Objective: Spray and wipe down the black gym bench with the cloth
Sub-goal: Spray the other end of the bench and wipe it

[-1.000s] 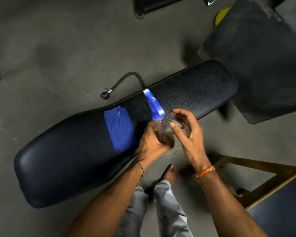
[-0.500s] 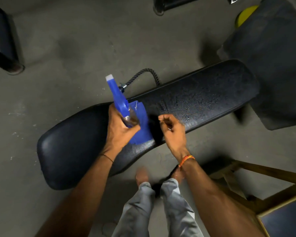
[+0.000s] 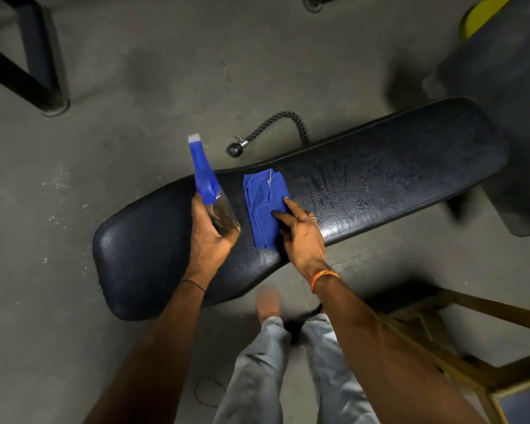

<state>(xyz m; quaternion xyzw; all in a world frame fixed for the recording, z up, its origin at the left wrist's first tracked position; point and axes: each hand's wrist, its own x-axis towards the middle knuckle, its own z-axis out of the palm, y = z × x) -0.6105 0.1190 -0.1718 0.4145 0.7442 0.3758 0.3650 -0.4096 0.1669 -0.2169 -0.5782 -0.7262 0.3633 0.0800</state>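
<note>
The black gym bench (image 3: 379, 175) runs across the middle of the view, its right half speckled with spray droplets. A folded blue cloth (image 3: 262, 203) lies on the pad near its centre. My right hand (image 3: 302, 237) rests on the cloth's right edge with straight fingers laid over it. My left hand (image 3: 210, 240) grips a clear spray bottle (image 3: 207, 185) with a blue trigger head, held upright over the bench's left half, nozzle pointing away from me.
A black rope attachment (image 3: 272, 127) lies on the concrete floor behind the bench. A dark machine frame (image 3: 28, 71) stands at far left, a padded block (image 3: 502, 71) at far right, and a yellow-framed bench (image 3: 471, 347) at near right. My legs stand below.
My left hand carried the bottle leftward, off the cloth. My right hand came down from above the bench onto the cloth. The view shifted so the bench sits further right.
</note>
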